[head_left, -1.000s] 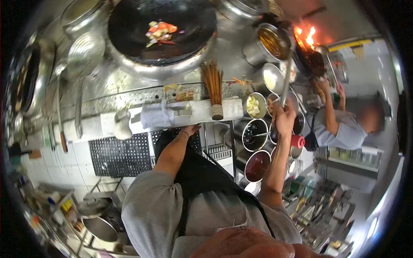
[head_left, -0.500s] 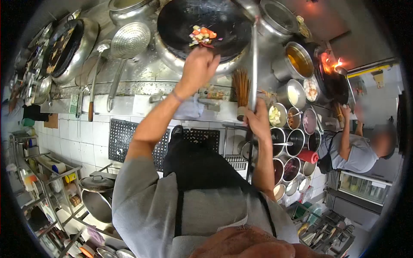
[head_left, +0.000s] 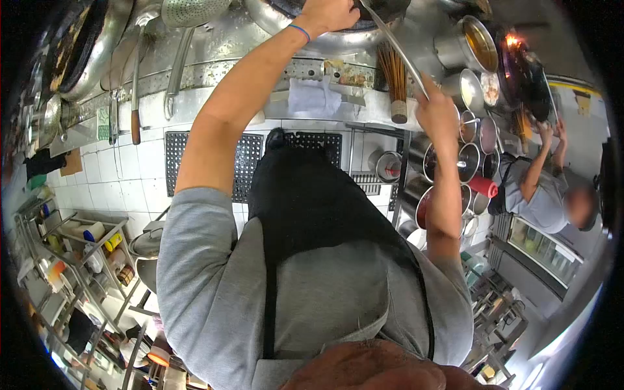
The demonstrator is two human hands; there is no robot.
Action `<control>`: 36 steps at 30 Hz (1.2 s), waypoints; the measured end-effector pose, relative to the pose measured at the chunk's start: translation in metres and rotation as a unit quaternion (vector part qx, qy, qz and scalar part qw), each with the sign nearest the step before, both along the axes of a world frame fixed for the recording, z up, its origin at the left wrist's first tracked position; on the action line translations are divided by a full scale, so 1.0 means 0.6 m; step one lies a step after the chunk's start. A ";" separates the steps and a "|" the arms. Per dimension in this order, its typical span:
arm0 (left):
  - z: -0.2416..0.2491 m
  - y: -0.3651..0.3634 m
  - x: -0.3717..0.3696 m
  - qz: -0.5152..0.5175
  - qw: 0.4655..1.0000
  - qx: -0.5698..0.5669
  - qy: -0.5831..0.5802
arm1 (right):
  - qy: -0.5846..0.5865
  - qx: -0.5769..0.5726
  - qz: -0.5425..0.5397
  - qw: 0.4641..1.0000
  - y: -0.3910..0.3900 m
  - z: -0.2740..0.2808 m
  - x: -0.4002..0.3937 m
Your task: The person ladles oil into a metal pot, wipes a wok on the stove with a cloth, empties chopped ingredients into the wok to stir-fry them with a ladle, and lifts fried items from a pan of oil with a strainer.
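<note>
My left hand (head_left: 331,14) is at the top edge of the view over the near side of a black wok (head_left: 383,10). Its fingers are curled, and what they hold is too small to make out. My right hand (head_left: 439,118) is closed round the lower end of a long metal handle (head_left: 398,47). That handle slants up and left over the wok, its far end out of view. A bundle of thin brown sticks (head_left: 392,71) stands just left of my right hand. A folded white cloth (head_left: 314,97) lies on the counter edge below the wok.
A perforated skimmer (head_left: 194,10) and a wooden-handled tool (head_left: 135,127) lie at left. Metal pots (head_left: 468,162) and a pot of amber liquid (head_left: 480,44) stand at right. Beyond them a co-worker (head_left: 543,188) handles another wok (head_left: 534,88) near flames. Shelving (head_left: 84,257) stands lower left.
My left hand has moved up and right. My right hand has risen and shifted right, tilting the handle. The wok sits higher in view, its food now hidden. The co-worker's wok is tipped up.
</note>
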State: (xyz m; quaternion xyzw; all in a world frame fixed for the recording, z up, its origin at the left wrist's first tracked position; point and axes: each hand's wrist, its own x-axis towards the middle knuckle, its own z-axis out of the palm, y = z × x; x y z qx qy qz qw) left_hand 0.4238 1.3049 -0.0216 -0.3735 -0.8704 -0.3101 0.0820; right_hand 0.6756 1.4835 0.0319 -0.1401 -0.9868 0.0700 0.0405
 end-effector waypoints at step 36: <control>0.062 -0.038 0.039 -0.008 0.999 -0.027 0.042 | -0.101 0.050 -0.058 0.992 -0.036 0.109 -0.095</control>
